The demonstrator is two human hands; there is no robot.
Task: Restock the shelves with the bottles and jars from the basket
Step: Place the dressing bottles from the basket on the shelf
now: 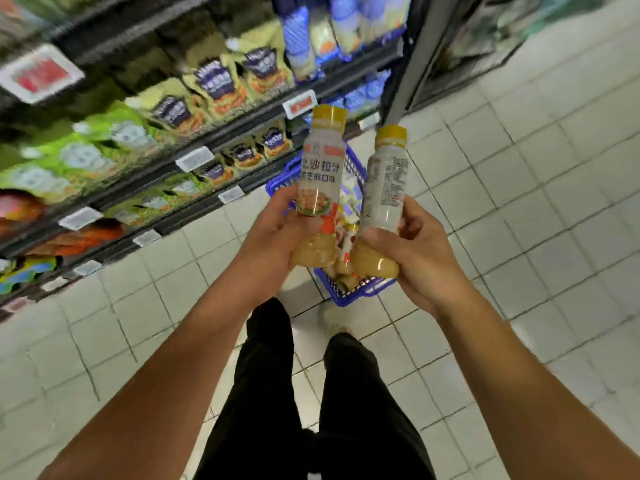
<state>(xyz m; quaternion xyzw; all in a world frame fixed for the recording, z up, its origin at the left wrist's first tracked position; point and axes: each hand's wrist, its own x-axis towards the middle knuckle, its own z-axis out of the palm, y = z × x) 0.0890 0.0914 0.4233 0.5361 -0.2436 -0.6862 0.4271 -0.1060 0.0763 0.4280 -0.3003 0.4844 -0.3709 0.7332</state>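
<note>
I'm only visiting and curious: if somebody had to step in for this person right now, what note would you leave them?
Left hand grips a yellow-capped bottle by its lower half, front label towards the camera.
Right hand grips a second bottle of the same look, back label showing.
Both are held upright above the blue basket, which sits on the tiled floor beside the shelves with more items inside.
Done: two bottles are out of the basket.
Left: shelve both, then the rest. The shelves are too blurred to tell where they go.
</note>
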